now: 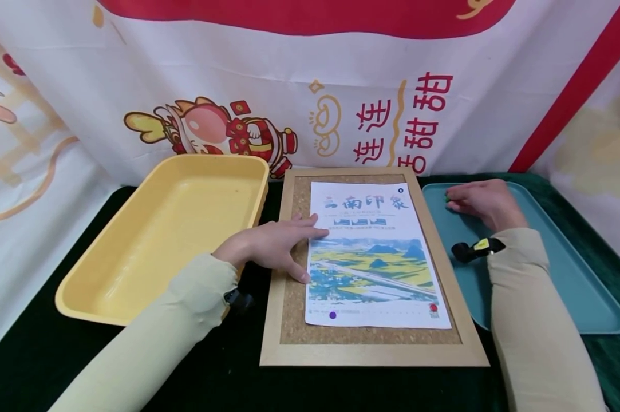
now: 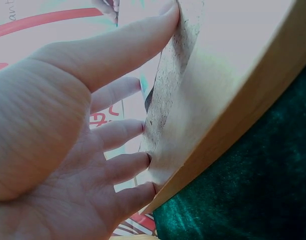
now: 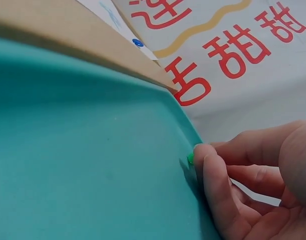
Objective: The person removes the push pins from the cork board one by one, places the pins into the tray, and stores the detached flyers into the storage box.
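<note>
My left hand (image 1: 276,240) is spread with straight fingers, its fingertips and thumb resting on the left edge of a printed poster (image 1: 371,269). The poster lies on a cork board (image 1: 295,309) with a pale wooden frame (image 1: 374,356). A blue pushpin (image 3: 137,43) sits at the poster's upper right corner, and a purple pushpin (image 1: 332,315) at its lower left. Over the far left corner of a teal tray (image 1: 572,286), my right hand (image 1: 487,201) pinches a small green pushpin (image 3: 190,159) between thumb and fingers, which hide most of it.
Left of the board stands a deep yellow tray (image 1: 186,212), partly behind my left forearm. Dark green cloth (image 1: 227,372) covers the table. A white printed curtain (image 1: 237,63) hangs close behind the board and trays.
</note>
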`<control>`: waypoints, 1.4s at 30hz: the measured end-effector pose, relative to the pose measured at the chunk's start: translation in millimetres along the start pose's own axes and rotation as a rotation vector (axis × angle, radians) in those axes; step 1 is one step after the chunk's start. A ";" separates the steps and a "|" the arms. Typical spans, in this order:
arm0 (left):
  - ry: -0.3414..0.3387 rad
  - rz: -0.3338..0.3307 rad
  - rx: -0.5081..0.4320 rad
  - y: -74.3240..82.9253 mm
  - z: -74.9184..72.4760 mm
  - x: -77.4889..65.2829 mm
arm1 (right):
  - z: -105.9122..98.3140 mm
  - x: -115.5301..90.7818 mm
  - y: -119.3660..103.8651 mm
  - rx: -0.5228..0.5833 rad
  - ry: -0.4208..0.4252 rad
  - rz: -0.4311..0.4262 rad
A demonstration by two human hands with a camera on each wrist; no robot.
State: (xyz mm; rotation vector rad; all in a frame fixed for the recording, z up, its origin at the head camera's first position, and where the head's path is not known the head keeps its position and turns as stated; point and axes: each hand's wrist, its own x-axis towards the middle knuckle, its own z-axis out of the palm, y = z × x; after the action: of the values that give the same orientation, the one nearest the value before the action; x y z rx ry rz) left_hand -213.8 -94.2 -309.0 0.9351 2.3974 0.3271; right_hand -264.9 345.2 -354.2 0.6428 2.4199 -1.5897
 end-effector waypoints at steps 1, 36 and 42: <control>-0.001 0.004 0.001 -0.3 0.2 0.4 | -0.2 -0.4 0.0 0.000 -0.002 -0.002; -0.002 0.003 0.024 -0.7 -2.1 1.0 | 14.7 -18.6 -34.4 -0.048 0.084 -0.126; -0.008 0.001 0.017 -0.9 -1.2 0.8 | 17.9 -22.6 -37.7 -0.045 0.082 -0.127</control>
State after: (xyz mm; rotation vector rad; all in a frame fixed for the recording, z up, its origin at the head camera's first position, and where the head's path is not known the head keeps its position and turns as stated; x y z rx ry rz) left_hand -215.5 -94.4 -308.8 0.9436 2.3958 0.3034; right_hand -263.2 310.5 -321.9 0.5678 2.5963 -1.5798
